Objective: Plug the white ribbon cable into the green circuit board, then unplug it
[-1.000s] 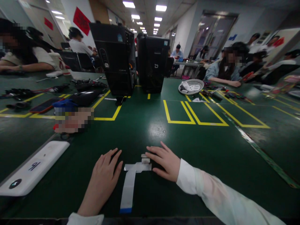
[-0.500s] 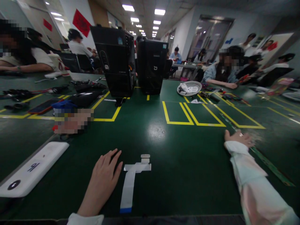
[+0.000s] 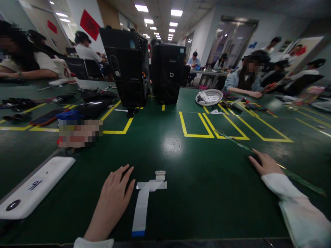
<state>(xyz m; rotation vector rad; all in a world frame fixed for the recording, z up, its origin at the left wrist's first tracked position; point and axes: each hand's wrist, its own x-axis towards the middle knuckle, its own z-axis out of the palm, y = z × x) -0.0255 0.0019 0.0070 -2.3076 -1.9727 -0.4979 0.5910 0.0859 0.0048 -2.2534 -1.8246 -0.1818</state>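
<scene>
My left hand (image 3: 116, 196) lies palm down on the green table, its fingers stretched out, just left of a flat ribbon cable (image 3: 141, 210). The cable is white, T-shaped at its far end with a small connector, and has a blue tip at the near end. Over on the right, my right hand (image 3: 266, 163) is closed around the middle of a long, narrow green circuit board strip (image 3: 238, 143). That strip slants across the tabletop, its far end reaching the yellow tape lines. My right palm and wrist cover part of it.
A white rounded device (image 3: 38, 186) lies at the left, with a pixelated patch beyond it. Two black computer towers (image 3: 167, 74) stand at the back. A white basket (image 3: 209, 97) holds white pieces. Loose parts and cables lie at both sides; other people sit around.
My right hand has turned, and the circuit board strip has swung with it, its far end moving left. My left hand and the ribbon cable stay in place.
</scene>
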